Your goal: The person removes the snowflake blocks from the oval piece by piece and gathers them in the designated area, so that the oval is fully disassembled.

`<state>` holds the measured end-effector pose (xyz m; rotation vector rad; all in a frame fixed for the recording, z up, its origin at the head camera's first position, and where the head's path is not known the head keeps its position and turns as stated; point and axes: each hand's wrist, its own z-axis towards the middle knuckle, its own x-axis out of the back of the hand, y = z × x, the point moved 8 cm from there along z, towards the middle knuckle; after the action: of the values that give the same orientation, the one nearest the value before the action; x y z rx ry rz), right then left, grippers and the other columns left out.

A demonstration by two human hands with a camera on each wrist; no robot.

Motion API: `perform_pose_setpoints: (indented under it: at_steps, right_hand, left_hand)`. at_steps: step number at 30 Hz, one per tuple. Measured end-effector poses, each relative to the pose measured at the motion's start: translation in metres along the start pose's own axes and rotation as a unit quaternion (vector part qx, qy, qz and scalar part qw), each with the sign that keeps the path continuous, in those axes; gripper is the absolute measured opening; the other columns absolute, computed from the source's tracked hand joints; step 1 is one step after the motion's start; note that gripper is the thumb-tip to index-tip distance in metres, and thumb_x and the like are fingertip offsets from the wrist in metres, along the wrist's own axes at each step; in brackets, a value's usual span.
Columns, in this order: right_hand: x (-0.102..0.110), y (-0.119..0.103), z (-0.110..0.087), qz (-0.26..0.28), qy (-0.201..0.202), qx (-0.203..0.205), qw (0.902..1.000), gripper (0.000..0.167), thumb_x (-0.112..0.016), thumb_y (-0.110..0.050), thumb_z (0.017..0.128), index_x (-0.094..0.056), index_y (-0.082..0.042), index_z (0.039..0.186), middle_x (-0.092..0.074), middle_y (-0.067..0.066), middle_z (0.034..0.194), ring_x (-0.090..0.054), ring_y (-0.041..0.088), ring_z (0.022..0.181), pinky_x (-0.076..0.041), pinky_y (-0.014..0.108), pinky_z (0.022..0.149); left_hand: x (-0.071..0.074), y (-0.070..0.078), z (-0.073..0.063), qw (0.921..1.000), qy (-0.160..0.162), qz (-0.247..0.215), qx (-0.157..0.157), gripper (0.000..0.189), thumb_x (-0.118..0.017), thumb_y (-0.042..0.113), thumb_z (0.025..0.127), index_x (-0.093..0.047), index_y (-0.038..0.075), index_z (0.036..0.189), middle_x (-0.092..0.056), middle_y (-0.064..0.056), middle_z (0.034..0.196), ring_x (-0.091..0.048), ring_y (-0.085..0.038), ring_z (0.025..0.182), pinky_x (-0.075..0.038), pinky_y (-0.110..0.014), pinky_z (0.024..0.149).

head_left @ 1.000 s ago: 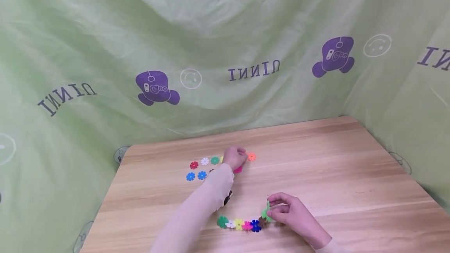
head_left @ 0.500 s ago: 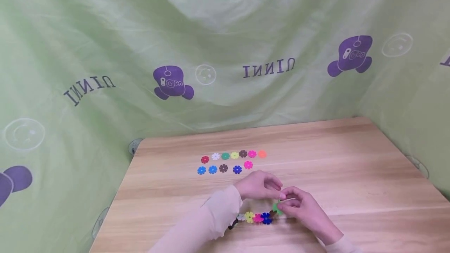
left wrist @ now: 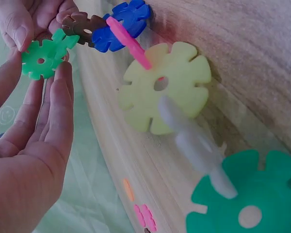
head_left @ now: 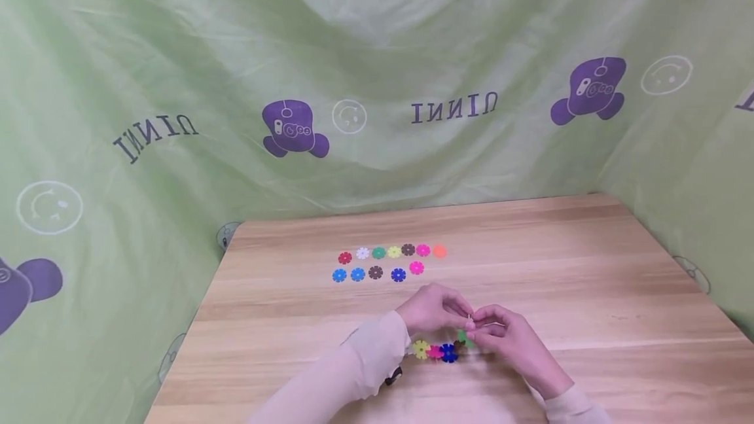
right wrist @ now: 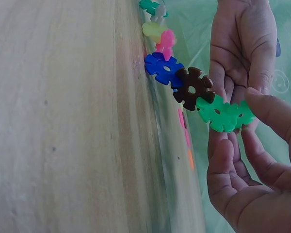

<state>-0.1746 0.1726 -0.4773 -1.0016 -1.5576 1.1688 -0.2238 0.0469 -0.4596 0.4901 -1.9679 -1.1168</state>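
A chain of interlocked plastic snowflake discs runs along the near part of the table. Its yellow disc (head_left: 421, 349), pink disc (left wrist: 129, 42), blue disc (head_left: 448, 353) and brown disc (right wrist: 193, 89) lead up to two light green snowflake discs (right wrist: 223, 114), tilted against each other. My left hand (head_left: 432, 307) pinches the end green disc between thumb and fingers. Facing it, my right hand (head_left: 509, 339) grips the green pair from the other side, fingertips close to the left ones. The chain's dark green disc (left wrist: 250, 194) and white disc (left wrist: 196, 145) are largely hidden behind the left wrist in the head view.
Beyond the hands, loose snowflake discs lie in two rows, among them a red disc (head_left: 344, 258), an orange disc (head_left: 439, 251) and a light blue disc (head_left: 339, 275). A green printed curtain (head_left: 377, 169) surrounds the wooden table (head_left: 565, 260) behind and at the sides.
My left hand has come back from the loose discs towards me to meet the right hand at the green discs. The right hand has stayed at the chain's end. The head view has shifted slightly.
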Motion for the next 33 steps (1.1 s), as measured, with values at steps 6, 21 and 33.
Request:
perform_pose_setpoints:
  at_steps: [6,21,33]
  right_hand:
    - [0.001,0.004,-0.001,-0.012,-0.001,-0.017,0.9998,0.044,-0.075,-0.013,0.085,-0.056,0.011,0.116,-0.069,0.016,0.103,-0.069,0.017,0.089,-0.059,0.028,0.074]
    - [0.009,0.005,0.001,-0.04,0.036,-0.012,0.9985,0.031,-0.073,-0.022,0.088,-0.065,0.003,0.106,-0.073,0.015,0.103,-0.071,0.019,0.096,-0.057,0.02,0.08]
    - [0.011,0.007,-0.001,0.0,0.066,-0.043,0.9969,0.029,-0.072,-0.017,0.088,-0.064,0.004,0.105,-0.071,0.013,0.104,-0.069,0.015,0.093,-0.056,0.025,0.082]
  left_hand:
    - [0.002,0.001,0.004,0.9999,0.01,0.002,-0.004,0.021,-0.08,0.025,0.081,-0.074,0.019,0.1,-0.072,0.011,0.091,-0.064,-0.003,0.086,-0.052,-0.031,0.093]
    - [-0.004,0.004,0.008,0.9996,0.011,-0.02,-0.015,0.029,-0.083,0.016,0.076,-0.069,0.017,0.102,-0.072,0.007,0.095,-0.067,-0.004,0.086,-0.055,-0.024,0.088]
    - [-0.006,0.006,0.011,0.9993,0.013,-0.023,-0.026,0.026,-0.081,0.015,0.08,-0.069,0.014,0.103,-0.072,0.006,0.095,-0.067,-0.005,0.088,-0.054,-0.024,0.09]
